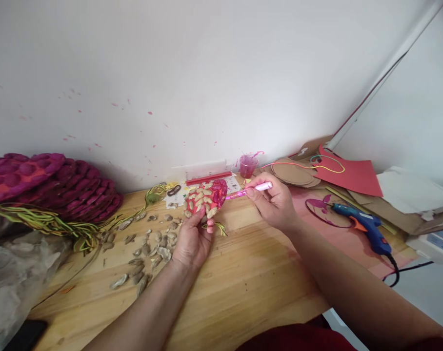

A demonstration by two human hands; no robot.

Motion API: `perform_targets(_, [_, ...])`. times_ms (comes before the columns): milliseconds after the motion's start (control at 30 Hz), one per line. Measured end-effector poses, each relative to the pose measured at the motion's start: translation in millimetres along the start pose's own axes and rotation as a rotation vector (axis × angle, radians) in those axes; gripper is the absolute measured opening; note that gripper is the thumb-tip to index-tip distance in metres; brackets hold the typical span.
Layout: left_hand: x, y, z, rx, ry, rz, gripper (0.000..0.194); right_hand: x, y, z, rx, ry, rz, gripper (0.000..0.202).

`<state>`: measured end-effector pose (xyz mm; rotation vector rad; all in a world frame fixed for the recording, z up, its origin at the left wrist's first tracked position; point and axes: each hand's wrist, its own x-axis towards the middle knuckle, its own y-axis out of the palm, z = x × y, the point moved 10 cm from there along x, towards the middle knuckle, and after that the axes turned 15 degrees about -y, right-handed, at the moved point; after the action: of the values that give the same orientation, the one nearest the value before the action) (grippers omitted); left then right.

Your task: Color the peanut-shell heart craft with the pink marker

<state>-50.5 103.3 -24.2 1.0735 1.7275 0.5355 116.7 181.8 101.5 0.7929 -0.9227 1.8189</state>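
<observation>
My left hand [194,243] holds up a round red disc [196,205] covered with peanut shells. Glossy magenta paint coats the shells on the disc's right side, while the others are bare tan. In my right hand [274,204], a brush [262,186] with a pale pink handle is pinched between thumb and fingers, its magenta-smeared end pointing left at the disc's painted edge. Whether the tip touches the shells is too small to tell. Behind the hands stands a clear cup of pink paint [248,166].
Loose peanut shells [146,249] lie left of my left hand. Painted discs [60,185] are stacked at the far left, beside yarn [60,222] and a plastic bag [20,287]. To the right are a blue glue gun [370,229], cardboard circles [294,171] and red paper [353,173].
</observation>
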Motion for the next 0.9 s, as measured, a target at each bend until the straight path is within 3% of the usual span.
perform_targets(100, [-0.3, 0.0, 0.2, -0.003, 0.001, 0.008, 0.011, 1.8, -3.0, 4.5, 0.013, -0.017, -0.038, 0.008])
perform_targets(267, [0.1, 0.9, 0.9, -0.004, -0.001, 0.024, 0.011, 0.5, 5.6, 3.0, 0.066, 0.001, 0.021, 0.008])
perform_targets(467, [1.4, 0.4, 2.2, -0.005, -0.007, 0.025, 0.010, 0.7, -6.1, -1.8, 0.015, 0.006, -0.069, 0.011])
perform_targets(633, [0.6, -1.9, 2.4, 0.001, -0.010, -0.005, 0.011, -2.1, 3.6, -5.2, 0.089, 0.052, -0.025, 0.011])
perform_targets(900, [0.3, -2.9, 0.1, 0.013, 0.015, -0.033, 0.011, -2.5, -6.2, -6.6, -0.013, 0.036, -0.088, 0.011])
